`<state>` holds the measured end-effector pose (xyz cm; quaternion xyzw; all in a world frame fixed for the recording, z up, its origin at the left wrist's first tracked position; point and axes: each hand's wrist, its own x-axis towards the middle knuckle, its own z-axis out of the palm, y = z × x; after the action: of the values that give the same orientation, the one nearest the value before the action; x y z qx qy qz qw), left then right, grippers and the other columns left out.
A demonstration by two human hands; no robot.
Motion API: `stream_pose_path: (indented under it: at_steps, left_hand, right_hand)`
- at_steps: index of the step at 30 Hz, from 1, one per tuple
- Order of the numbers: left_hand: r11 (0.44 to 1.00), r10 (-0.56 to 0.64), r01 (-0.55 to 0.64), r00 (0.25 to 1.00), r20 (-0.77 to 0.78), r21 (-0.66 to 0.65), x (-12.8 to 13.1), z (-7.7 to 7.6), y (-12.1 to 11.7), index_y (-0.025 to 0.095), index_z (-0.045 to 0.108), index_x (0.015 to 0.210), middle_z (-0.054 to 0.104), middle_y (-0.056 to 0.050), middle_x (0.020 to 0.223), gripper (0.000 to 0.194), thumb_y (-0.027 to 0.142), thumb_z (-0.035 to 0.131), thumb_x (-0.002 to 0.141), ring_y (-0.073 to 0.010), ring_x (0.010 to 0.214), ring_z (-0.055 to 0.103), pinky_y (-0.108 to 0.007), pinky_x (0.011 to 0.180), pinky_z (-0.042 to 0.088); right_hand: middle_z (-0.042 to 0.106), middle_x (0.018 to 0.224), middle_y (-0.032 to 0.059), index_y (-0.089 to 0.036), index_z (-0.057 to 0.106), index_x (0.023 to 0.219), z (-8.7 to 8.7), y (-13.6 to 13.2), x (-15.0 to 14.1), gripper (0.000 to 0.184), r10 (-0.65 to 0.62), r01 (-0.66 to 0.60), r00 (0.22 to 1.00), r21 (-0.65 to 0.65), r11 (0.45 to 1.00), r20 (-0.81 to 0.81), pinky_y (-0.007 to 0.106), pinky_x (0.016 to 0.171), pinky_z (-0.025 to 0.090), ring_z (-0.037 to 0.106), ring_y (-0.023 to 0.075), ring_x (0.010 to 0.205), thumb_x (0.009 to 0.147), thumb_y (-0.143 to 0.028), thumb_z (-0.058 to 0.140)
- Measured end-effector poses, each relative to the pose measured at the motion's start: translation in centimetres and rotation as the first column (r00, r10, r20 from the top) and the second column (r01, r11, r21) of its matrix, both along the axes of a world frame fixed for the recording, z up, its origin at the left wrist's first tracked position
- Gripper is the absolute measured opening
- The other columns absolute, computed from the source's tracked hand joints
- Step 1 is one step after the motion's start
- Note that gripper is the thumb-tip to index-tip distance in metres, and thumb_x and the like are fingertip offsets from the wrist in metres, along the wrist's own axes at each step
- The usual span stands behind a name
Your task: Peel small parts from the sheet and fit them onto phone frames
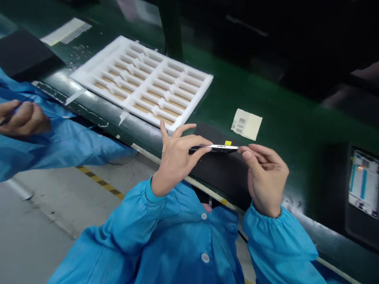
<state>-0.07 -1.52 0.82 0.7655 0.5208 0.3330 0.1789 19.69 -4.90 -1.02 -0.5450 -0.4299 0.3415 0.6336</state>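
Note:
I hold a thin flat device (217, 148), seen edge-on, with a silver rim and a small yellow tab on top. My left hand (177, 157) pinches its left end, with thumb and fingers closed on the edge. Gripping the right end are the fingertips of my right hand (265, 173). The device hovers over a dark mat (219, 169) on the green belt. Both my sleeves are blue.
A white foam tray (142, 81) with slotted rows lies on the green conveyor (284, 118). A barcode label (246, 124) lies right of it. An opened device (364, 183) sits at the far right. Another person's hand (22, 118) in a blue sleeve is at the left.

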Motion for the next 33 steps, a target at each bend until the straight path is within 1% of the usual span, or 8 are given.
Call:
stream_pose_path:
  at_steps: [6,11,14,17,19,25,30,33]
  left_hand:
    - [0.998,-0.061,0.062,0.998,0.024,-0.023,-0.2,0.2,1.0,0.029,0.073,0.09,0.074,0.004,0.094,0.005,0.028,0.068,0.088,-0.0256,0.118,0.06,-0.069,0.118,-0.01]
    - [0.998,-0.065,0.065,0.997,0.037,0.013,-0.2,0.0,1.2,0.029,0.072,0.09,0.074,0.004,0.092,0.005,0.027,0.069,0.088,-0.0248,0.114,0.061,-0.066,0.12,-0.008]
    - [0.998,-0.068,0.068,0.997,0.045,0.004,-0.3,-0.1,1.2,0.03,0.073,0.09,0.074,0.004,0.093,0.005,0.028,0.069,0.088,-0.0245,0.113,0.062,-0.067,0.12,-0.006]
    - [0.998,-0.068,0.067,0.997,0.037,0.012,-0.3,-0.1,1.1,0.029,0.073,0.088,0.075,0.005,0.09,0.004,0.029,0.069,0.088,-0.0243,0.113,0.063,-0.067,0.12,-0.008]
    - [0.997,-0.075,0.075,0.997,0.03,0.015,-0.2,-0.1,0.9,0.029,0.072,0.088,0.075,0.005,0.088,0.005,0.029,0.068,0.089,-0.024,0.115,0.062,-0.067,0.119,-0.009]
    - [0.995,-0.098,0.098,0.994,0.043,0.017,-0.3,0.0,0.5,0.029,0.072,0.087,0.076,0.006,0.087,0.008,0.028,0.065,0.091,-0.0232,0.115,0.062,-0.066,0.119,-0.011]
    - [0.994,-0.106,0.105,0.994,0.027,0.035,-0.5,-0.2,0.4,0.029,0.071,0.089,0.075,0.008,0.086,0.007,0.027,0.066,0.091,-0.021,0.116,0.062,-0.064,0.12,-0.011]
    - [0.995,-0.101,0.101,0.995,0.015,0.026,-0.5,-0.2,0.3,0.029,0.072,0.089,0.075,0.008,0.087,0.008,0.028,0.065,0.092,-0.0197,0.116,0.061,-0.062,0.121,-0.011]
  right_hand:
    - [0.076,0.092,0.0057,-0.018,0.072,0.095,0.4,0.9,0.8,0.023,0.042,-0.048,0.995,-0.055,0.997,-0.093,0.031,0.076,0.063,0.074,0.0186,0.076,0.076,-0.024,0.082]
    - [0.076,0.091,0.006,-0.016,0.072,0.102,0.8,0.7,0.7,0.022,-0.052,0.062,0.985,-0.056,0.996,0.165,0.037,0.077,0.064,0.074,0.0216,0.079,0.083,-0.026,0.076]
    - [0.076,0.094,0.0032,-0.02,0.072,0.108,1.0,0.4,0.3,0.021,-0.158,0.117,0.877,0.116,0.986,0.454,0.038,0.082,0.064,0.074,0.0217,0.085,0.087,-0.019,0.072]
    - [0.076,0.098,0.0,-0.026,0.068,0.119,1.1,0.3,0.0,0.037,-0.177,-0.04,0.711,0.291,0.956,0.68,0.038,0.087,0.062,0.073,0.0216,0.091,0.086,-0.009,0.071]
    - [0.075,0.099,-0.001,-0.029,0.066,0.122,1.3,0.4,-0.1,0.045,-0.168,-0.138,0.65,0.332,0.933,0.741,0.038,0.085,0.063,0.073,0.0221,0.09,0.084,-0.006,0.072]
    - [0.072,0.092,0.002,-0.024,0.071,0.104,3.4,0.8,-0.2,0.026,-0.076,-0.071,0.766,0.201,0.977,0.638,0.035,0.075,0.063,0.071,0.0208,0.086,0.084,-0.008,0.071]
    - [0.071,0.11,0.0042,-0.024,0.072,0.107,4.8,0.1,0.0,0.021,0.062,-0.097,0.785,0.023,0.995,0.616,0.036,0.08,0.062,0.069,0.0201,0.092,0.091,-0.014,0.063]
    - [0.072,0.106,0.0031,-0.024,0.074,0.097,5.3,-0.7,0.6,0.017,0.135,-0.121,0.796,-0.063,0.991,0.59,0.034,0.08,0.062,0.069,0.0191,0.091,0.092,-0.014,0.061]
